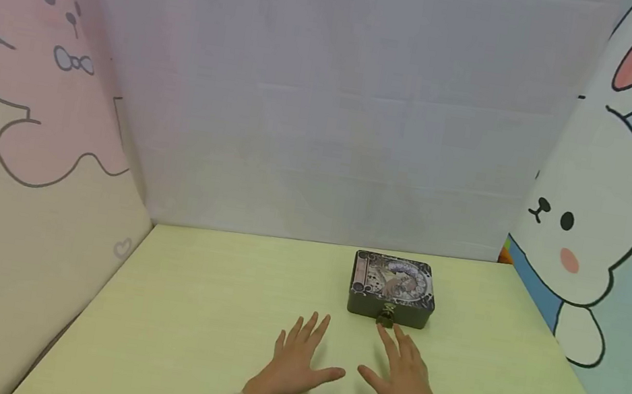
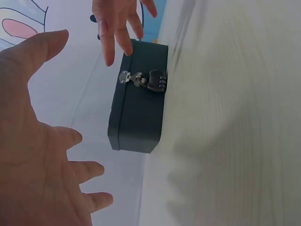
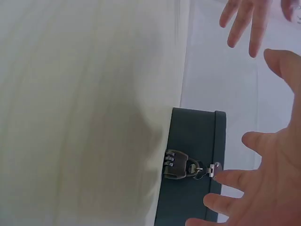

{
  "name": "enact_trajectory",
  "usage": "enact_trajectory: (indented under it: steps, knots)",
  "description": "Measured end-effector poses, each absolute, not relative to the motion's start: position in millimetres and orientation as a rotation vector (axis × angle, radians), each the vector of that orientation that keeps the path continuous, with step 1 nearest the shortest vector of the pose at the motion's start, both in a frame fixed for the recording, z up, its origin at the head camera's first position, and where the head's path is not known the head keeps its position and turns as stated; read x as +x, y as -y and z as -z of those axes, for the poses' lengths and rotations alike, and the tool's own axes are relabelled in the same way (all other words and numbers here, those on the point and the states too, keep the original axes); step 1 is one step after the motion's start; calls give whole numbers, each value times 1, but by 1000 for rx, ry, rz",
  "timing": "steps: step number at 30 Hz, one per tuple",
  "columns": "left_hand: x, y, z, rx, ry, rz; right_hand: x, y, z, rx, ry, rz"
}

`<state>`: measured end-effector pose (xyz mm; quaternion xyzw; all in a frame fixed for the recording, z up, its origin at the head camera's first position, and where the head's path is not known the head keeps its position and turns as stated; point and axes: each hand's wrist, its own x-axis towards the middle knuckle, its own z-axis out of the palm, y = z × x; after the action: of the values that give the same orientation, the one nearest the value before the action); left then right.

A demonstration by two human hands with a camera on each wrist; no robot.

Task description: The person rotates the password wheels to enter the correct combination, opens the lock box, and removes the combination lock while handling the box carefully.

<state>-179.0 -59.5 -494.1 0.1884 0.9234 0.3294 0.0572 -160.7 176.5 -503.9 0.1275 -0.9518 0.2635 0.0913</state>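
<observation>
A dark rectangular tin box (image 1: 392, 290) with a printed picture on its lid lies on the table, right of centre toward the back. From the clasp on its front hangs a small combination padlock (image 3: 176, 164) with number wheels; the lid is down. My left hand (image 1: 294, 364) is spread above the table, in front of the box and to its left, holding nothing. My right hand (image 1: 405, 380) is also spread and holds nothing, its fingertips pointing at the padlock and overlapping its lower edge in the head view. The two thumbs point toward each other with a gap between.
The pale yellow table (image 1: 202, 302) extends to both sides. A white cloth backdrop (image 1: 330, 104) rises behind it. Side panels carry cartoon drawings, a pink animal (image 1: 50, 48) on the left and a white rabbit (image 1: 589, 217) on the right.
</observation>
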Motion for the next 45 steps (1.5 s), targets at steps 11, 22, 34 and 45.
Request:
enact_trajectory:
  steps: [11,22,34,45]
  knots:
    - [-200,37,499,617,-2539,-1316,-175,-190,510,289,2766,-1178]
    - [-225,9,512,487,-2413,-1562,-189,-197,508,56,2687,-1638]
    - [-253,-24,532,330,-2291,-1813,-216,-202,517,-88,2469,-2042]
    - [-267,-33,539,214,-1981,-1953,-228,-209,526,-200,2340,-2175]
